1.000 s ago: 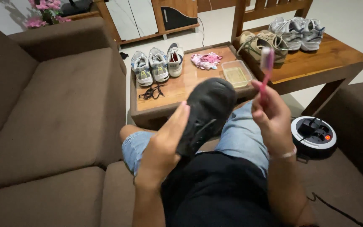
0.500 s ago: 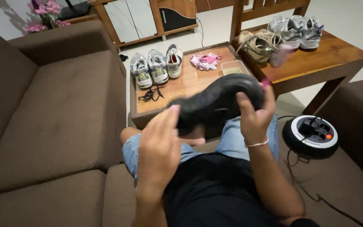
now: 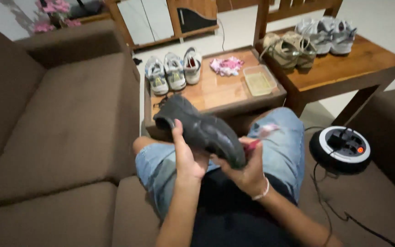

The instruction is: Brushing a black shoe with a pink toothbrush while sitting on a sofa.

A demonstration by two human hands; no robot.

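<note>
My left hand [image 3: 186, 158] grips a black shoe [image 3: 202, 129] from underneath, holding it over my lap with its opening to the left and its toe toward my right hand. My right hand [image 3: 245, 171] is closed on a pink brush [image 3: 262, 135], its bristle end blurred just right of the shoe's toe. I sit on a brown sofa [image 3: 60, 137] in denim shorts.
A low wooden table [image 3: 220, 93] ahead holds three light sneakers [image 3: 173, 70], a pink cloth [image 3: 226, 65], a clear plastic tub [image 3: 259, 80] and black glasses. A higher table [image 3: 344, 64] on the right carries more shoes [image 3: 312, 39]. A round cable reel [image 3: 341, 148] lies on the right seat.
The shoe has come down and toward me, from in front of the table to over my lap. My right hand with the brush dropped from raised to below the shoe's toe.
</note>
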